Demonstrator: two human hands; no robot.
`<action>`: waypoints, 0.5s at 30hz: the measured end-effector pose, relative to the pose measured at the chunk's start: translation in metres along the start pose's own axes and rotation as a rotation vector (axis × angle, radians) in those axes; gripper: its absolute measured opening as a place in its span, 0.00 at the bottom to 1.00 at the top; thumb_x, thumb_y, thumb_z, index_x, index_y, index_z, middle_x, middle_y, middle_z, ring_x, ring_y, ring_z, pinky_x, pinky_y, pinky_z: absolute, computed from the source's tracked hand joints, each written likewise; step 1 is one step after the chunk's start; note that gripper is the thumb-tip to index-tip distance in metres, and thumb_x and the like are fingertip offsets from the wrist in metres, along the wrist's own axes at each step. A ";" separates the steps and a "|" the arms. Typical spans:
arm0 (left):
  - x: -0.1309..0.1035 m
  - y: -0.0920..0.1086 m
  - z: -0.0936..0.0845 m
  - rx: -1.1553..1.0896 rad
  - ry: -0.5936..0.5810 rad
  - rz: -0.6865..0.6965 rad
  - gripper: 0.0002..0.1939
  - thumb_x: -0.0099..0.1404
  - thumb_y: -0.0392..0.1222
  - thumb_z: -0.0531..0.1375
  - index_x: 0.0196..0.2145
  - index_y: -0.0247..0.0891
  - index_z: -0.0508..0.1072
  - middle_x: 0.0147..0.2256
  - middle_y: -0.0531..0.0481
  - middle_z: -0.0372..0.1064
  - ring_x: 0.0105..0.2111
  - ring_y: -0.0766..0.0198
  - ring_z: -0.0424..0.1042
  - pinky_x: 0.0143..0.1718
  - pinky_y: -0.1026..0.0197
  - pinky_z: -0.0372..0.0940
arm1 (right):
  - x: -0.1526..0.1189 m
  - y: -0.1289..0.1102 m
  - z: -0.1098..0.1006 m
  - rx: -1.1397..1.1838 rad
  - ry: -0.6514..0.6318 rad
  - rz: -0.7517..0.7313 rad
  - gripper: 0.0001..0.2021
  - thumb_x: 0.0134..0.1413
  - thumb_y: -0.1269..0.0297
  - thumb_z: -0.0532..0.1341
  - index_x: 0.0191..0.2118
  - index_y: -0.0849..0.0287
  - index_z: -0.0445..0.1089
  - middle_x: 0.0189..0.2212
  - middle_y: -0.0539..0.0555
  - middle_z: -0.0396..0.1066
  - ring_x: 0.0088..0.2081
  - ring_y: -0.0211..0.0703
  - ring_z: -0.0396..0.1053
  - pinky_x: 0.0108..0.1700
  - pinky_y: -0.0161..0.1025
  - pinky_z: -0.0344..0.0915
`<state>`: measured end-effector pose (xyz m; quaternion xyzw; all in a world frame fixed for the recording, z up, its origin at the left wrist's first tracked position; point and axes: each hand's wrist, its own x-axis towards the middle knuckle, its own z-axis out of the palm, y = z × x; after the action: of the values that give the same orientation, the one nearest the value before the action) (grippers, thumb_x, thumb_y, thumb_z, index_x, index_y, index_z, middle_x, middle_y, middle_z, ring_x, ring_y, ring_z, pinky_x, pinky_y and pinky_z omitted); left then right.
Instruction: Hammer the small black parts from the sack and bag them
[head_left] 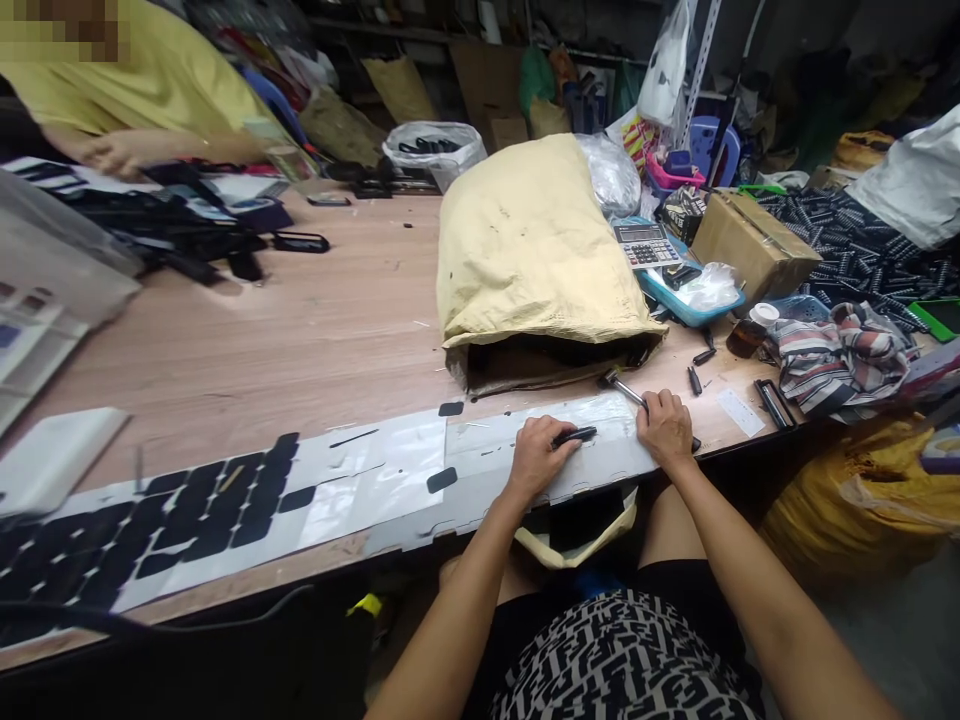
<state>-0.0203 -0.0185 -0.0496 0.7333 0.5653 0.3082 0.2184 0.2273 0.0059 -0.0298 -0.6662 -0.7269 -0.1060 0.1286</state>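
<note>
My left hand [538, 456] is closed round a small black elongated part [576, 436], whose exact kind I cannot make out, low over the white sheet [525, 435] along the table's front edge. To the right, my right hand [666, 428] is wrapped round the handle of a small hammer [626, 387]. Its metal head points away from me, near the open mouth of a large yellow sack [536, 250]. Dark contents show inside the sack. Flat black rounded pieces [442, 480] lie on the paper left of my hands.
Rows of black pieces [202, 510] spread over paper at left. A calculator [645, 245], blue basket [697, 312], cardboard box [754, 240] and brown bottle [752, 330] stand at right. Across the table, a person in a yellow shirt [172, 80] has their hands near black items.
</note>
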 end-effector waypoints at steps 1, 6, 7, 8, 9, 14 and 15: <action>-0.001 0.000 0.002 0.011 0.008 -0.009 0.09 0.64 0.44 0.63 0.42 0.43 0.79 0.38 0.48 0.74 0.42 0.54 0.67 0.47 0.51 0.61 | 0.000 0.000 0.001 -0.004 0.004 -0.001 0.08 0.62 0.63 0.56 0.44 0.57 0.69 0.39 0.57 0.66 0.42 0.49 0.58 0.40 0.41 0.51; 0.001 -0.003 0.005 -0.001 0.008 -0.013 0.09 0.64 0.45 0.63 0.42 0.43 0.79 0.38 0.49 0.74 0.43 0.54 0.66 0.48 0.51 0.60 | -0.001 0.001 0.001 -0.001 0.001 0.002 0.09 0.64 0.62 0.55 0.45 0.57 0.69 0.40 0.57 0.66 0.42 0.49 0.58 0.41 0.41 0.51; 0.001 -0.004 0.005 -0.009 0.006 -0.014 0.09 0.65 0.45 0.63 0.42 0.44 0.79 0.38 0.49 0.74 0.43 0.54 0.66 0.48 0.51 0.60 | -0.001 0.001 0.001 0.003 -0.002 0.001 0.10 0.64 0.62 0.55 0.46 0.57 0.69 0.40 0.57 0.66 0.42 0.49 0.59 0.41 0.41 0.52; 0.002 -0.004 0.005 -0.018 0.005 -0.016 0.09 0.64 0.45 0.63 0.42 0.44 0.79 0.38 0.49 0.74 0.43 0.54 0.66 0.48 0.51 0.61 | -0.001 0.001 0.000 0.007 -0.004 -0.001 0.10 0.64 0.62 0.55 0.46 0.57 0.69 0.40 0.57 0.67 0.42 0.49 0.59 0.41 0.41 0.52; 0.002 -0.005 0.005 -0.027 0.005 -0.018 0.09 0.64 0.45 0.63 0.42 0.44 0.79 0.38 0.49 0.74 0.43 0.54 0.66 0.48 0.51 0.61 | -0.001 0.002 -0.001 0.011 -0.006 -0.004 0.10 0.64 0.62 0.54 0.46 0.58 0.70 0.40 0.58 0.67 0.42 0.49 0.60 0.41 0.41 0.53; 0.003 -0.004 0.004 -0.061 0.013 -0.027 0.08 0.63 0.43 0.64 0.41 0.44 0.79 0.38 0.49 0.73 0.44 0.55 0.67 0.48 0.52 0.62 | 0.004 0.009 -0.007 0.145 -0.025 -0.020 0.12 0.63 0.65 0.55 0.47 0.57 0.73 0.40 0.57 0.71 0.43 0.47 0.65 0.44 0.40 0.58; 0.004 -0.003 0.004 -0.065 0.014 -0.029 0.08 0.62 0.43 0.64 0.41 0.44 0.79 0.38 0.49 0.73 0.44 0.55 0.67 0.48 0.52 0.62 | 0.003 0.011 -0.010 0.206 -0.028 -0.009 0.13 0.63 0.66 0.55 0.47 0.57 0.74 0.41 0.56 0.73 0.43 0.47 0.67 0.45 0.39 0.60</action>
<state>-0.0192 -0.0140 -0.0538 0.7155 0.5671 0.3282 0.2424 0.2381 0.0068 -0.0194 -0.6477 -0.7385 -0.0220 0.1859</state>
